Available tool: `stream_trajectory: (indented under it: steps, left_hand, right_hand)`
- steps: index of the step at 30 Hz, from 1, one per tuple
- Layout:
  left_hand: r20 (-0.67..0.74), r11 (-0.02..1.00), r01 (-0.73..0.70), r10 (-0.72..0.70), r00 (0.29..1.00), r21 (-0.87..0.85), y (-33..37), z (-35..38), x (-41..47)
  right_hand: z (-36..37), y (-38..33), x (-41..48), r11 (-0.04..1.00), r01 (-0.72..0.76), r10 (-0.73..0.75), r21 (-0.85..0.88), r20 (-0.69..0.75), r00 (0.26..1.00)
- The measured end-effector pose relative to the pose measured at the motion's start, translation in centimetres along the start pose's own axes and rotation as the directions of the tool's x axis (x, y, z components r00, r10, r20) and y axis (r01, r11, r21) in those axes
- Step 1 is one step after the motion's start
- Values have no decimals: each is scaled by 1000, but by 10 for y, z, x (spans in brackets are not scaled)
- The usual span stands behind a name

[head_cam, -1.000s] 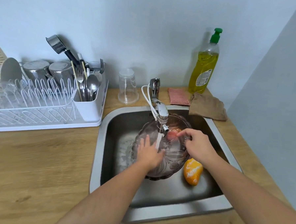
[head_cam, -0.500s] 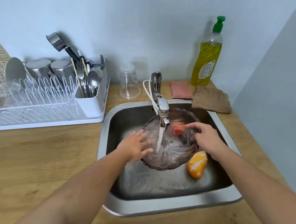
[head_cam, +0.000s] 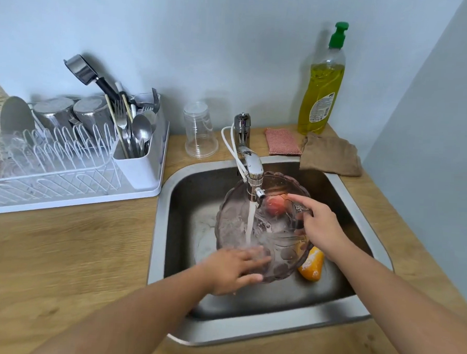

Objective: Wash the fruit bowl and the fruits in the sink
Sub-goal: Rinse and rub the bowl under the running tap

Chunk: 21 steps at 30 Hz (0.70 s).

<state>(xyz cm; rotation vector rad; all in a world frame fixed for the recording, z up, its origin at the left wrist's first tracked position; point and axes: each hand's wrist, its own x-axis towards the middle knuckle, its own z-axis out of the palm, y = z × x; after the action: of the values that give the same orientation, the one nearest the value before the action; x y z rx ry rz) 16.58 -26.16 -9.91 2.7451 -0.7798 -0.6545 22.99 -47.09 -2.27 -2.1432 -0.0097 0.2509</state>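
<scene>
A clear patterned glass fruit bowl [head_cam: 238, 220] is tilted in the steel sink [head_cam: 246, 331] under the running tap [head_cam: 251, 169], and water streams into it. My right hand [head_cam: 319, 224] grips the bowl's right rim, forefinger stretched out. My left hand [head_cam: 233, 269] lies flat with spread fingers on the bowl's near lower edge. A red fruit [head_cam: 275, 204] shows through the glass beside the spout. An orange fruit [head_cam: 311, 265] lies on the sink floor, partly behind the bowl's right side.
A white dish rack [head_cam: 73, 168] with cups and cutlery stands on the wooden counter at left. Behind the sink are an upturned clear plastic cup [head_cam: 199, 131], a pink sponge [head_cam: 281, 141], a brown cloth [head_cam: 329, 154] and a yellow dish soap bottle [head_cam: 322, 84].
My left hand slid from the bowl's left side down to its near lower edge. The right hand kept hold of the rim. The camera view shifted a little.
</scene>
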Motion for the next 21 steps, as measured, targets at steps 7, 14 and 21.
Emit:
stream_trajectory:
  steps: [7,14,21]
  left_hand:
    - [-144,940,311,-291,946,138,-34,-20,22]
    - [-93,847,145,-222,971,-512,46,6,36]
    - [-30,997,27,-24,999,78,-24,9,5]
  right_hand:
    - [2,-5,1,997,-25,18,-68,-96,995]
    - [0,-11,5,983,14,-34,-181,-107,994]
    - [-1,-6,-1,976,55,-70,-211,-66,995]
